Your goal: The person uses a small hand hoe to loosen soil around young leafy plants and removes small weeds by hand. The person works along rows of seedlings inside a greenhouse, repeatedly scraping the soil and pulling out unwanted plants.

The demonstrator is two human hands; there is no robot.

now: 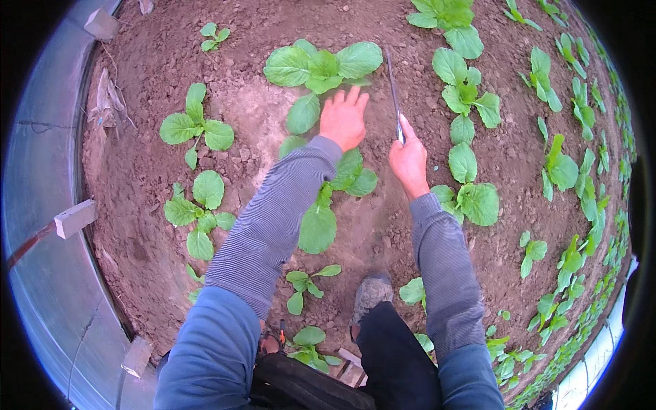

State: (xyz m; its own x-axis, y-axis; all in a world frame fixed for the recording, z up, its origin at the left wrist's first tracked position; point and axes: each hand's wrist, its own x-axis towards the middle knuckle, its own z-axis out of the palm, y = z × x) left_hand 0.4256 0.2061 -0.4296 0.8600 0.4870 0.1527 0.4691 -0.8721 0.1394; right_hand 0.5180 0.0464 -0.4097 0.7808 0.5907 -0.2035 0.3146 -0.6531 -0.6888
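Note:
My left hand (344,118) is palm down with its fingers a little apart. Its fingertips are just below the right leaves of a large leafy green seedling (323,65); whether they touch the soil or a leaf I cannot tell. In my right hand (409,159) is a long, thin metal tool (393,92), perhaps a narrow blade, pointing away from me over bare soil. The fist hides its handle. Another leafy plant (318,228) grows under my left forearm, partly covered by the sleeve. To the right of the tool stands a further seedling (466,95).
Brown crumbly soil (379,230) carries several rows of seedlings. Plastic sheeting (46,154) borders the bed at left, with blocks (76,219) along its edge. My shoe (373,297) stands near a small plant (307,289). A small orange-and-black object (282,333) is by my other foot.

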